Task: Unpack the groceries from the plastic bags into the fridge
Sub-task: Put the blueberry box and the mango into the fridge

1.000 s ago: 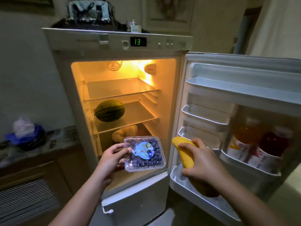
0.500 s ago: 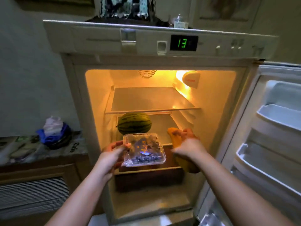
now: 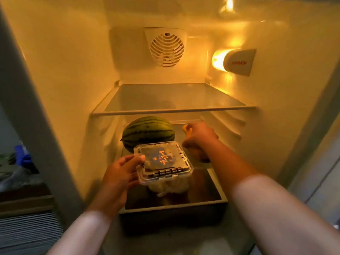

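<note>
Inside the fridge (image 3: pixel 73 89), both my hands are full.
My left hand (image 3: pixel 119 173) pinches the clear blueberry box (image 3: pixel 163 164), dark-labelled; my right hand (image 3: pixel 199 137) grips a yellow mango (image 3: pixel 185 128) beside the watermelon (image 3: pixel 149 132).

Watermelon (image 3: pixel 148 133) lies on the middle shelf (image 3: pixel 191 128).

Home kitchen. Open household fridge (image 3: pixel 184 52) fills view: lamp (image 3: pixel 237 61) glowing on right wall, fan grille (image 3: pixel 167 49) at far wall, glass shelf (image 3: pixel 173 100), watermelon (image 3: pixel 147 131) on lower shelf. Cabinet (image 3: pixel 22 199) at near left.
</note>
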